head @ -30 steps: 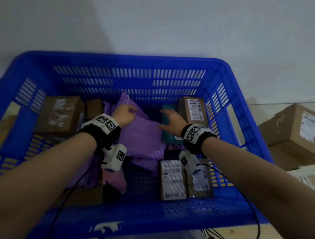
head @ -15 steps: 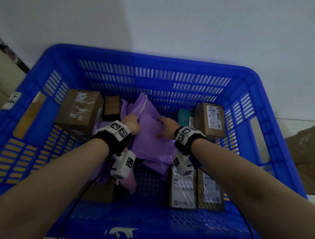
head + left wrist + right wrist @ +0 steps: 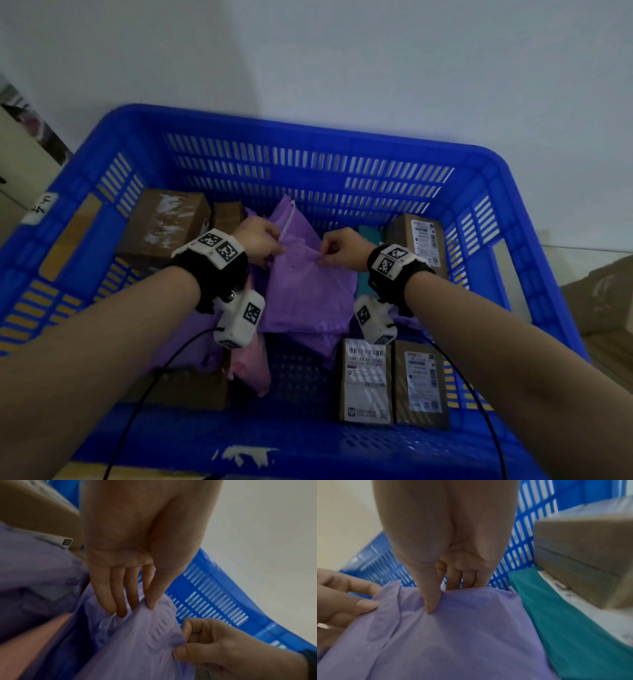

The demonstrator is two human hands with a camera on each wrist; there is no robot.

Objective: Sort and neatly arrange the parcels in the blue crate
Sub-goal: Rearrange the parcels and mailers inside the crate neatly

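Observation:
A purple plastic mailer bag (image 3: 305,284) lies on a heap of purple bags in the middle of the blue crate (image 3: 308,161). My left hand (image 3: 260,241) pinches its upper left edge, thumb on top and fingers behind, as the left wrist view shows (image 3: 137,605). My right hand (image 3: 339,248) pinches the upper right edge of the same purple bag (image 3: 453,635), thumb pressed into the film. A teal parcel (image 3: 565,622) lies just right of the bag. Brown boxes fill the crate's corners.
A large taped box (image 3: 164,222) and a small one (image 3: 227,216) stand at the back left. A labelled box (image 3: 419,240) stands at the back right, two labelled boxes (image 3: 366,380) at the front right, a pink bag (image 3: 250,366) at the front. More cartons (image 3: 603,298) lie outside, right.
Both hands went from resting flat on the purple heap to pinching the top edge of one purple bag and drawing it up. The head view shifted closer and to the right.

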